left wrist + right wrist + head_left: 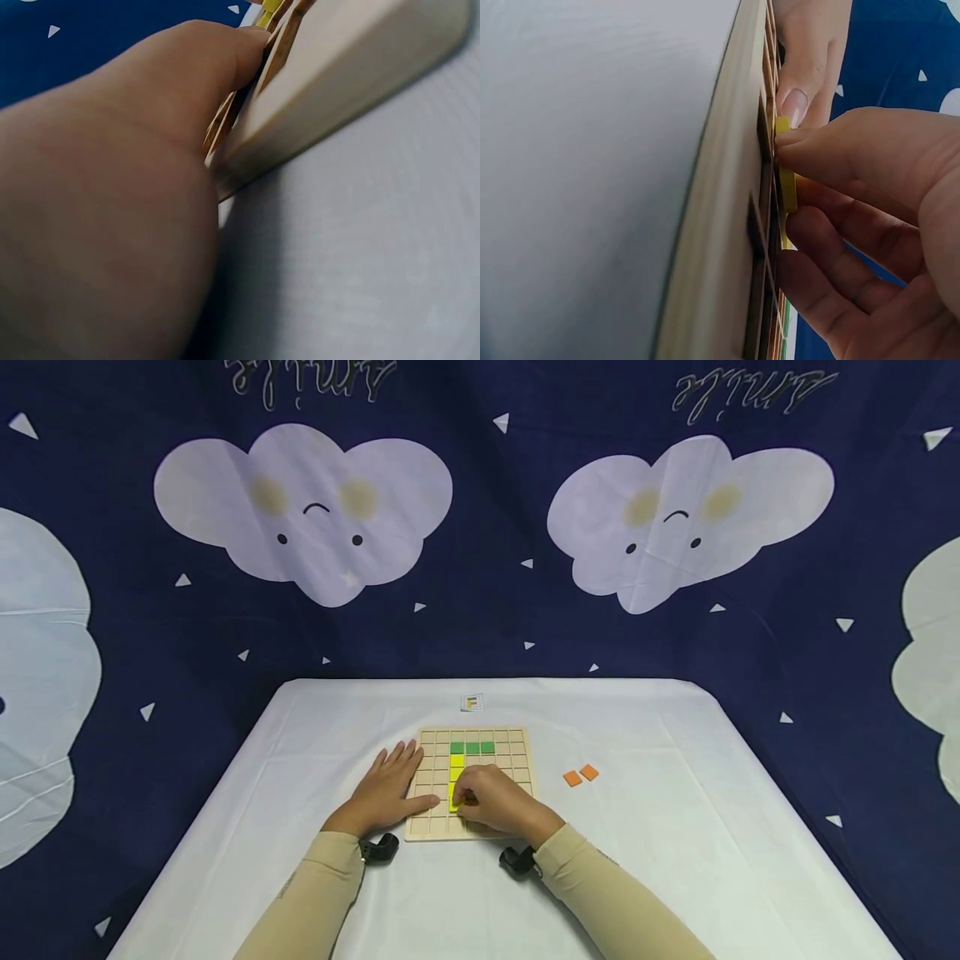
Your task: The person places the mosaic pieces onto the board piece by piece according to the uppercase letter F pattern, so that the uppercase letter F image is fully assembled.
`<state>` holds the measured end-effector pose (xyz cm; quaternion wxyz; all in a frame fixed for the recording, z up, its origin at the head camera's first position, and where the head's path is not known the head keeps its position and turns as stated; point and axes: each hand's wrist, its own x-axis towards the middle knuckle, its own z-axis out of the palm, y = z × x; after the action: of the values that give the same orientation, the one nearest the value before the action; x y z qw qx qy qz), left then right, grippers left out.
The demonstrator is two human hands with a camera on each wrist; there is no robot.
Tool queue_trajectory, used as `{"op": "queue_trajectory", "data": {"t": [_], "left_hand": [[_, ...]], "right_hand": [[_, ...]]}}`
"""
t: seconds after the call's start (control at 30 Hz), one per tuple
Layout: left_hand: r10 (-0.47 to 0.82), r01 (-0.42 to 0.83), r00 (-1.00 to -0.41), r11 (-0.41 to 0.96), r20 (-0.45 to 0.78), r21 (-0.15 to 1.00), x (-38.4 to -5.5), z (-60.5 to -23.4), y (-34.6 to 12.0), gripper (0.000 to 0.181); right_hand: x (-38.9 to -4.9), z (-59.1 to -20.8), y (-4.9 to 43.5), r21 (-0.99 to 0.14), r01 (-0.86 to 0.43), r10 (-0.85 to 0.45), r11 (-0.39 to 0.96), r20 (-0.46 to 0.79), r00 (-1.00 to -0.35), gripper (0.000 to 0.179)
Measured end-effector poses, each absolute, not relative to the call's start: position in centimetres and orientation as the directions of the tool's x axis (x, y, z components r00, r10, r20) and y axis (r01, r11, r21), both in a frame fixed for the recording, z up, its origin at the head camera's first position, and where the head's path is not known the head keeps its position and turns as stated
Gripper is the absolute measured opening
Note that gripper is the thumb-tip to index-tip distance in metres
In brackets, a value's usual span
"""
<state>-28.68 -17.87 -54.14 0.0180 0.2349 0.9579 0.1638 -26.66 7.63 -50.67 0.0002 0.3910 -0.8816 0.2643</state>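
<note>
A wooden grid board (516, 762) lies on the table between both hands. My left hand (384, 791) rests with spread fingers along its left side, the thumb lying over the edge onto the squares. In the right wrist view, the thumb of my right hand (877, 154) presses a yellow square tile (787, 184) at the board's surface, with fingers behind it. Seen from the head, the right hand (497, 800) covers part of the lower board. Yellow tiles (457, 761) run down one column below a row of three green tiles (472, 748).
Two orange tiles (573, 778) lie on the white table to the right of the board. Behind the board is a small card (472, 702) printed with a coloured grid. A dark blue cloth (495, 635) with clouds hangs beyond the table's far edge.
</note>
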Motion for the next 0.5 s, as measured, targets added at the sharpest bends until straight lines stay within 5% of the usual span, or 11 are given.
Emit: {"op": "queue_trajectory", "data": {"t": [0.5], "left_hand": [[0.461, 0.449, -0.886, 0.828, 0.047, 0.335, -28.38, -53.74, -17.84, 0.107]], "right_hand": [[-26.40, -50.92, 7.76, -0.491, -0.683, -0.683, 0.541, 0.217, -0.697, 0.010]]}}
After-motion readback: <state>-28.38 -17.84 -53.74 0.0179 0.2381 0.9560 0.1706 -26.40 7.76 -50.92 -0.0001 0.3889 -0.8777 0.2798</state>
